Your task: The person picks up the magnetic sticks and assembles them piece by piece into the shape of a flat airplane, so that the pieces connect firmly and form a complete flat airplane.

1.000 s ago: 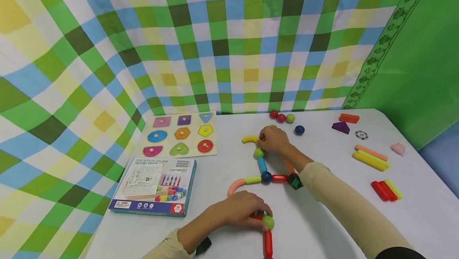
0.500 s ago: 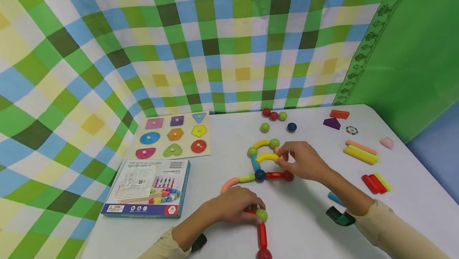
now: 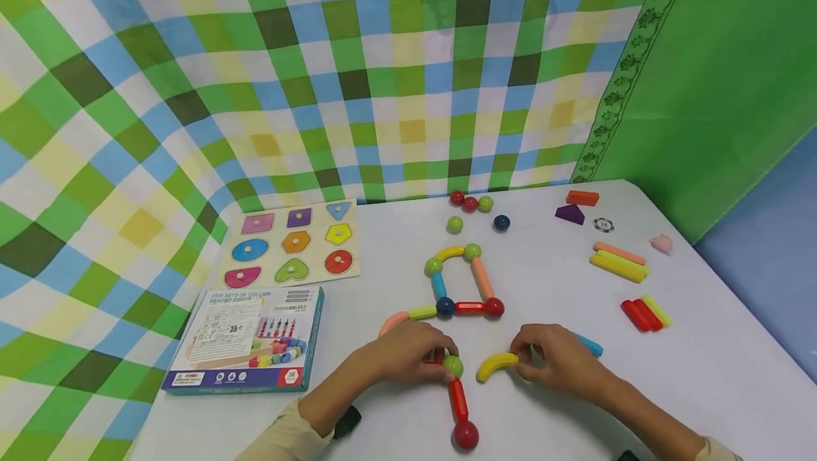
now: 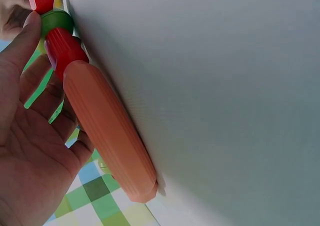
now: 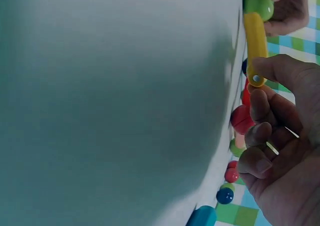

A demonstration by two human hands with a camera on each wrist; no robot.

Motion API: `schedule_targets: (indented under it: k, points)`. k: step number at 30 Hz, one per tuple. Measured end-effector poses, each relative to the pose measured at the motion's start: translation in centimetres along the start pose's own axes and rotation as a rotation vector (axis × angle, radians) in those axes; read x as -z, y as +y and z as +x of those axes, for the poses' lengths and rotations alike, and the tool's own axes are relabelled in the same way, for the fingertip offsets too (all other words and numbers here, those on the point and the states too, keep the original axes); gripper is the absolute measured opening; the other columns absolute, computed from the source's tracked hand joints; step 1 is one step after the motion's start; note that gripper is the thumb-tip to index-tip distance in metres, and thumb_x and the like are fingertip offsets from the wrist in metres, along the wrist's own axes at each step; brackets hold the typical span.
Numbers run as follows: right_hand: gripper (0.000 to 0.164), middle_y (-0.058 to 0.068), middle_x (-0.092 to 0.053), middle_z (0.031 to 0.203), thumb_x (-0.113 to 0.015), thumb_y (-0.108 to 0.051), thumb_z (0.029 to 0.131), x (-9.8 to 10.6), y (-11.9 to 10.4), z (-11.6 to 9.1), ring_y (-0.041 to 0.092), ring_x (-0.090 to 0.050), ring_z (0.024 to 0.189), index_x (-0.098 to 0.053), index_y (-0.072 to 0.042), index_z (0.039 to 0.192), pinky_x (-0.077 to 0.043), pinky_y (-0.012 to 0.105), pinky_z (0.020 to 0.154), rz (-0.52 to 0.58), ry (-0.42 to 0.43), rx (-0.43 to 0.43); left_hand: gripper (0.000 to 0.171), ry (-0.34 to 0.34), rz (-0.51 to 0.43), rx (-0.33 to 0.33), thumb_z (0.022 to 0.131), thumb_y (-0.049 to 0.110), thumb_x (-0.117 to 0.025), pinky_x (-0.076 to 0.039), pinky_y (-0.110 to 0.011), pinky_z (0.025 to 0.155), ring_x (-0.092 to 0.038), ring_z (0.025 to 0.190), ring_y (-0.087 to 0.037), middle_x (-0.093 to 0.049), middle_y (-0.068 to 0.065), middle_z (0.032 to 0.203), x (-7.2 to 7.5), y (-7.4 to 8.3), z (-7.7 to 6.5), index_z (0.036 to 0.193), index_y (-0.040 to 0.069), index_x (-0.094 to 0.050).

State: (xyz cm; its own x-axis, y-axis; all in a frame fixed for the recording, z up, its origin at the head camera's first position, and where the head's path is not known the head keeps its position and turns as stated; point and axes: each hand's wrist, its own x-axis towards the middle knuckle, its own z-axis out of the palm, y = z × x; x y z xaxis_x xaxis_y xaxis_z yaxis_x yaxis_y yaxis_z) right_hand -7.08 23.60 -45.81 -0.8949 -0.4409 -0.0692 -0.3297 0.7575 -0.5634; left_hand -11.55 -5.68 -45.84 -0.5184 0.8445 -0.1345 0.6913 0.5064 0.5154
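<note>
My left hand (image 3: pixel 408 354) pinches a light green ball (image 3: pixel 453 367) with thumb and fingertips. From that ball a red rod (image 3: pixel 458 400) runs to a red ball (image 3: pixel 465 435) near the front. Another red piece (image 4: pixel 65 51) and a curved salmon rod (image 4: pixel 110 131) extend along the left palm. Between thumb and fingers, my right hand (image 3: pixel 562 362) pinches one end of a curved yellow rod (image 3: pixel 496 366); its free end points toward the green ball, a gap apart in the head view. Behind both hands lies a closed loop of rods and balls, including a dark blue ball (image 3: pixel 445 306).
A blue rod (image 3: pixel 587 345) lies beside my right hand. Loose balls, one dark blue (image 3: pixel 501 223), sit at the back. Bundled yellow (image 3: pixel 618 267) and red rods (image 3: pixel 641 315) lie right. A shape puzzle board (image 3: pixel 290 242) and a boxed toy (image 3: pixel 245 339) occupy the left.
My right hand has come from the loop toward the front, carrying the curved yellow rod near the green ball. The left hand keeps its hold. The head view has shifted right.
</note>
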Motion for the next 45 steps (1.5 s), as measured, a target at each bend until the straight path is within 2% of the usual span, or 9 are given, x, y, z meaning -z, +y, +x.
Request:
schedule_targets:
  k: [7, 11, 15, 19, 25, 29, 34, 41, 45]
  points:
    - [0.028, -0.019, -0.054, 0.081, -0.08, -0.035, 0.075, -0.8, 0.3, -0.8, 0.003, -0.05, 0.076, -0.057, -0.032, 0.09, -0.046, 0.021, 0.068, 0.007, -0.108, -0.012, 0.033, 0.0, 0.008, 0.005, 0.085, 0.043, -0.069, -0.04, -0.014, 0.065, -0.049, 0.069, 0.003, -0.054, 0.021, 0.077, 0.0, 0.0, -0.1, 0.113, 0.026, -0.066]
    - [0.039, -0.017, -0.051, 0.085, -0.078, -0.045, 0.074, -1.4, -0.1, -0.6, 0.003, -0.05, 0.078, -0.056, -0.032, 0.104, -0.046, 0.021, 0.068, 0.009, -0.083, 0.031, 0.033, -0.002, 0.007, 0.009, 0.085, 0.042, -0.069, -0.04, -0.014, 0.066, -0.049, 0.069, 0.003, -0.055, 0.022, 0.078, 0.1, 0.2, -0.2, 0.114, 0.026, -0.067]
    - [0.044, -0.019, -0.05, 0.091, -0.071, -0.049, 0.08, -2.1, -0.7, 0.2, 0.002, -0.05, 0.079, -0.057, -0.033, 0.119, -0.046, 0.021, 0.069, -0.001, -0.048, 0.096, 0.033, 0.005, 0.013, 0.001, 0.085, 0.043, -0.069, -0.039, -0.014, 0.065, -0.049, 0.069, 0.002, -0.054, 0.022, 0.077, 0.2, 0.2, -0.2, 0.113, 0.026, -0.067]
    - [0.033, -0.02, -0.05, 0.093, -0.068, -0.048, 0.083, -2.6, -1.2, 1.1, 0.0, -0.05, 0.078, -0.064, -0.035, 0.114, -0.046, 0.021, 0.068, -0.023, -0.066, 0.133, 0.033, 0.004, 0.012, -0.006, 0.085, 0.042, -0.069, -0.039, -0.014, 0.065, -0.049, 0.069, 0.002, -0.054, 0.022, 0.077, 0.2, 0.2, -0.3, 0.113, 0.026, -0.067]
    - [0.022, -0.02, -0.05, 0.093, -0.071, -0.04, 0.083, -2.6, -1.7, 1.4, -0.001, -0.05, 0.079, -0.067, -0.033, 0.104, -0.047, 0.022, 0.071, -0.056, -0.105, 0.117, 0.033, 0.007, 0.007, -0.003, 0.085, 0.043, -0.069, -0.039, -0.014, 0.065, -0.049, 0.07, 0.002, -0.054, 0.022, 0.077, 0.2, 0.2, -0.5, 0.113, 0.026, -0.067]
    - [0.024, -0.021, -0.052, 0.095, -0.073, -0.036, 0.083, -2.5, -1.9, 1.0, -0.001, -0.05, 0.081, -0.061, -0.031, 0.102, -0.05, 0.025, 0.076, -0.054, -0.116, 0.093, 0.033, 0.012, 0.005, -0.002, 0.085, 0.043, -0.069, -0.039, -0.014, 0.065, -0.049, 0.07, 0.002, -0.054, 0.021, 0.076, 0.3, 0.2, -0.5, 0.113, 0.026, -0.067]
    - [0.03, -0.022, -0.052, 0.089, -0.078, -0.03, 0.079, -2.2, -2.0, 0.4, 0.0, -0.05, 0.079, -0.055, -0.031, 0.098, -0.049, 0.026, 0.075, -0.018, -0.115, 0.071, 0.033, 0.001, -0.003, 0.014, 0.085, 0.042, -0.069, -0.04, -0.015, 0.065, -0.049, 0.07, 0.002, -0.054, 0.022, 0.076, 0.4, 0.2, -0.6, 0.113, 0.027, -0.067]
    - [0.032, -0.022, -0.054, 0.087, -0.081, -0.03, 0.075, -2.2, -2.1, -0.6, 0.0, -0.052, 0.08, -0.052, -0.032, 0.09, -0.05, 0.025, 0.077, 0.09, -0.188, 0.102, 0.032, -0.003, -0.018, 0.025, 0.085, 0.039, -0.07, -0.04, -0.015, 0.066, -0.05, 0.071, 0.0, -0.055, 0.02, 0.077, 0.5, 0.4, -0.8, 0.113, 0.025, -0.067]
    - [0.03, -0.021, -0.056, 0.091, -0.079, -0.035, 0.076, -2.3, -2.4, -1.0, 0.0, -0.052, 0.082, -0.058, -0.033, 0.097, -0.049, 0.026, 0.078, 0.1, -0.218, 0.131, 0.032, -0.001, -0.018, 0.031, 0.085, 0.04, -0.07, -0.04, -0.015, 0.066, -0.05, 0.071, 0.0, -0.055, 0.02, 0.077, 0.5, 0.4, -0.9, 0.113, 0.025, -0.067]
